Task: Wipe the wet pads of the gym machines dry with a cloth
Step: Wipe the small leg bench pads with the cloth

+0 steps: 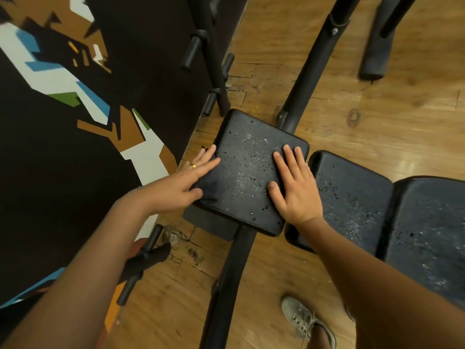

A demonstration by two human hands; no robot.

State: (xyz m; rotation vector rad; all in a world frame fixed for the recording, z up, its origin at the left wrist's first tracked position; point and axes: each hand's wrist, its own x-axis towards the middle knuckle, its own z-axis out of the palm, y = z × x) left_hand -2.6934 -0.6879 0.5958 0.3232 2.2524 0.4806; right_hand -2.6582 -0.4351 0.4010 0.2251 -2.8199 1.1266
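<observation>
Wooden floor (352,109), dark painted wall (50,159) at left, two wet bench pads (352,202) at right, square wet pad (249,159) in the middle, left hand (181,183) and right hand (294,187) pressed flat on it, straight-fingered, well apart, grey shoe (304,321) below, gold ring (193,166) on the left hand.

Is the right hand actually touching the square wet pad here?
Touching. The head view shows the right hand lying flat, palm down, on the square pad, fingers straight on its droplet-covered surface with no gap visible.
</observation>
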